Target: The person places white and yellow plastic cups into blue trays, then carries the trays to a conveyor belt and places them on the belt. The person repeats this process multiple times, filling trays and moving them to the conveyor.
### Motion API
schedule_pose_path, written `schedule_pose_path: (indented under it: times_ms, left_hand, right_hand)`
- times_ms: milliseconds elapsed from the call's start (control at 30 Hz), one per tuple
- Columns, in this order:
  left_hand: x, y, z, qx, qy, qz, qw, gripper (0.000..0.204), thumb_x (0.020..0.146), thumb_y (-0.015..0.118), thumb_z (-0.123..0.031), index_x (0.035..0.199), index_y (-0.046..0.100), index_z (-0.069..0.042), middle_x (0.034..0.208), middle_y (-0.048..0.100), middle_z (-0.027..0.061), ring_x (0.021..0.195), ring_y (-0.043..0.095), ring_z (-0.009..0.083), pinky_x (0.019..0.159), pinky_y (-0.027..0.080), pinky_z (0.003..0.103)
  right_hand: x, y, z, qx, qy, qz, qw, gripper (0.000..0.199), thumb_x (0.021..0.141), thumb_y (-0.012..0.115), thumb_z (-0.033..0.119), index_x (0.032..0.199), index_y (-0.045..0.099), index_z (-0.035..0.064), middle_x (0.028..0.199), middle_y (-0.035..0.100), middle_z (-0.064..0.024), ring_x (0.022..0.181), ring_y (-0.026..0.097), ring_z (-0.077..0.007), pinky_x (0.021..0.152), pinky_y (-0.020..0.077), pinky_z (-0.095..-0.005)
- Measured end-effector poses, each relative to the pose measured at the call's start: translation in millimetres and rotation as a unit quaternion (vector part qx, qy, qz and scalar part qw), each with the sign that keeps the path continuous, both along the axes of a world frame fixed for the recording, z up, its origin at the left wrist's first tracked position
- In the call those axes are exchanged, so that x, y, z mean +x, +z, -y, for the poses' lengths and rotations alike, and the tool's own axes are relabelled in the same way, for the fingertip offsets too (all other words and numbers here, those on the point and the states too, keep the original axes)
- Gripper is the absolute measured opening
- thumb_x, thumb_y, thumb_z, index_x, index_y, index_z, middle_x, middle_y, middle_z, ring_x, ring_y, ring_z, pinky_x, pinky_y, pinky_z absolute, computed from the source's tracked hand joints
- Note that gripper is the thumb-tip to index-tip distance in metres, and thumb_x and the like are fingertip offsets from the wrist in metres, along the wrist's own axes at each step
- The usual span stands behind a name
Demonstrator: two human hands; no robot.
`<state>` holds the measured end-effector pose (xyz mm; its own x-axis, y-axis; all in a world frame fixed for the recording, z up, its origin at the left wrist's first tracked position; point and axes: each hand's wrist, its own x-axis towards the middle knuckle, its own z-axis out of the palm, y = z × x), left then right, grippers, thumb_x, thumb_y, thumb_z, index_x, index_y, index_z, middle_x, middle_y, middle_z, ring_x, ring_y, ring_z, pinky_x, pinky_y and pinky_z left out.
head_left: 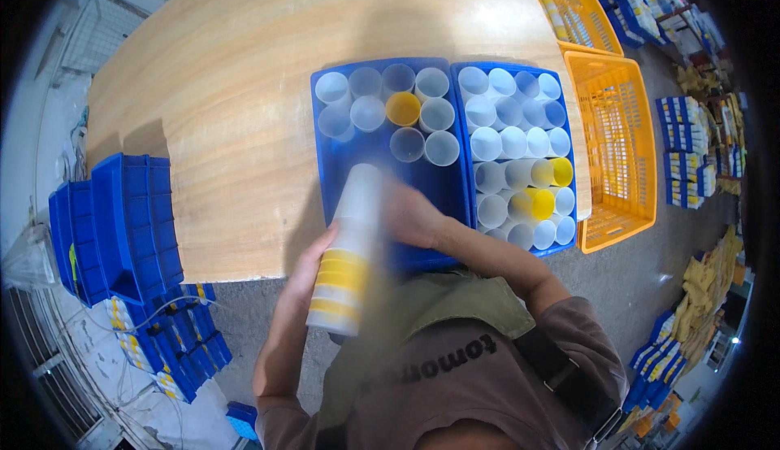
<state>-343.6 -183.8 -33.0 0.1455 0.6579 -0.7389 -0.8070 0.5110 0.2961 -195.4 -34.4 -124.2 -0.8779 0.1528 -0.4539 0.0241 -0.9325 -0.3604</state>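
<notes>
My left hand (305,267) grips a tall stack of nested plastic cups (348,247), white at the top with yellow ones lower down, held tilted over the near edge of the wooden table (236,100). Blurred with motion, my right hand (410,214) is at the upper part of the stack, fingers on it, over the near end of the left blue tray (325,173). That tray holds several upright white cups (370,113) and one yellow cup (403,108) at its far end. The right blue tray (573,165) is packed with white and yellow cups.
An empty orange basket (617,149) stands right of the trays, another orange basket (573,3) behind it. Stacked blue bins (130,222) sit at the table's left edge. More blue crates with small packages lie on the floor at left and right.
</notes>
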Motion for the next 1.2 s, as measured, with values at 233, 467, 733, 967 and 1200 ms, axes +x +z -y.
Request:
schedule_pose_path:
  times_ms: [233,467,733,967,1200]
  left_hand:
    - [-10,-14,23,-0.001,0.007,-0.031,0.999,0.061,0.101,0.037,-0.045,0.134,0.04,0.006,0.109,0.063,0.0241,0.09,0.068,0.0314,0.075,0.059,0.041]
    - [-9,-19,47,-0.034,-0.061,-0.067,0.995,0.063,0.101,0.034,-0.046,0.135,0.039,0.006,0.112,0.061,0.0246,0.091,0.067,0.0321,0.078,0.058,0.042]
    - [4,-17,33,0.01,-0.092,0.019,0.996,0.061,0.101,0.039,-0.045,0.135,0.037,0.005,0.109,0.061,0.0242,0.092,0.067,0.0312,0.079,0.058,0.042]
    - [5,-27,20,0.048,-0.18,0.035,0.982,0.058,0.1,0.046,-0.038,0.14,0.033,0.002,0.118,0.058,0.022,0.102,0.064,0.03,0.085,0.055,0.041]
    - [3,-5,30,0.194,-0.037,0.014,0.98,0.073,0.085,0.063,-0.018,0.145,0.028,0.005,0.135,0.05,0.0147,0.125,0.048,0.0243,0.108,0.034,0.037]
  right_hand:
    - [-12,2,16,0.447,0.008,0.088,0.89,0.047,0.099,0.051,0.039,0.131,0.043,0.006,0.122,0.058,-0.0129,0.111,0.058,-0.0252,0.101,0.0418,-0.0455]
    - [-21,12,19,0.054,0.022,0.114,0.992,0.059,0.096,0.049,0.052,0.13,0.045,0.0036,0.123,0.056,-0.013,0.114,0.055,-0.0255,0.096,0.042,-0.045]
    - [15,4,42,0.018,-0.011,0.049,0.999,0.051,0.096,0.053,0.045,0.125,0.048,0.0036,0.118,0.058,-0.0118,0.113,0.054,-0.0254,0.1,0.0401,-0.0438]
    - [63,15,26,-0.106,-0.196,0.144,0.964,0.064,0.099,0.029,0.06,0.134,0.042,0.0074,0.131,0.051,-0.0107,0.127,0.046,-0.0262,0.107,0.0333,-0.0483]
    - [30,17,57,-0.041,-0.143,0.042,0.988,0.054,0.094,0.061,0.035,0.129,0.042,-0.0014,0.125,0.052,-0.0128,0.117,0.053,-0.024,0.104,0.039,-0.0388]
